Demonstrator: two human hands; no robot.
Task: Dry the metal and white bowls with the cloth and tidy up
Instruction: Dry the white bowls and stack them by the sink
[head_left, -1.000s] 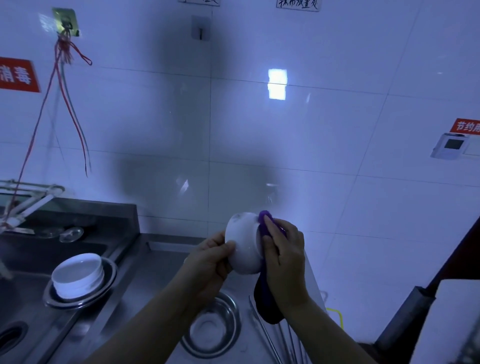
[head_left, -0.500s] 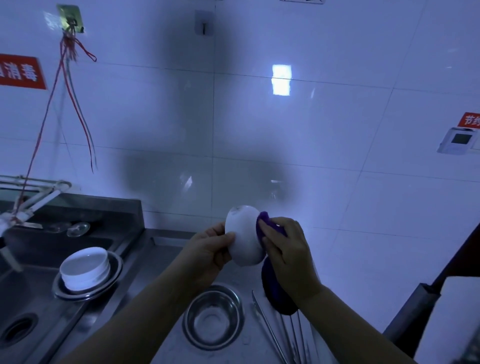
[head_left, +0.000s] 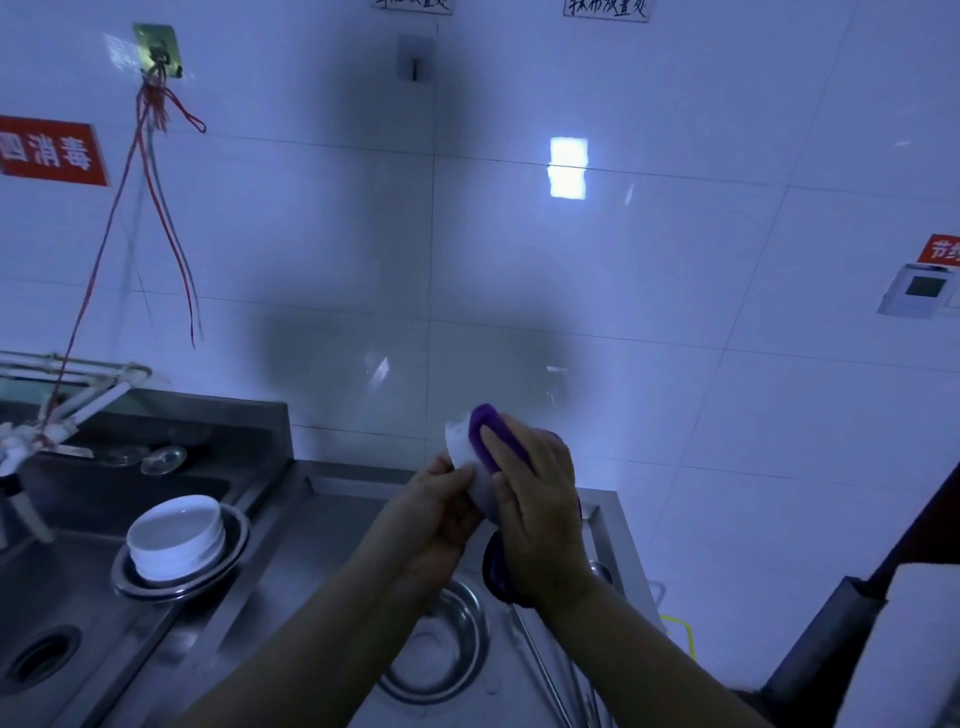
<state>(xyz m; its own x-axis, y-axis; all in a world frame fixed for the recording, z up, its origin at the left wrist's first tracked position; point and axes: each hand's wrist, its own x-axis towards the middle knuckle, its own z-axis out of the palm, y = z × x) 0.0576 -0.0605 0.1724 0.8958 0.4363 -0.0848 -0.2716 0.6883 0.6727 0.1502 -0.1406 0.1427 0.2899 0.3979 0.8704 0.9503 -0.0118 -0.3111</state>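
My left hand grips a small white bowl, held on its side above the steel counter. My right hand presses a purple cloth over the bowl's upper right side, fingers curled over the cloth; the cloth's loose end hangs below my wrist. Most of the bowl is hidden between the two hands. Under my forearms a metal bowl sits upright on the counter. In the sink at the left, another white bowl stands inside a second metal bowl.
The steel sink with its drain hole lies at the lower left, with a white tap above it. Long metal utensils lie on the counter to the right of the metal bowl. Behind is a tiled wall; a dark object stands at the lower right.
My right hand has slid the purple cloth up over the top of the white bowl, and the bowl has turned in my left hand. The view has shifted slightly.
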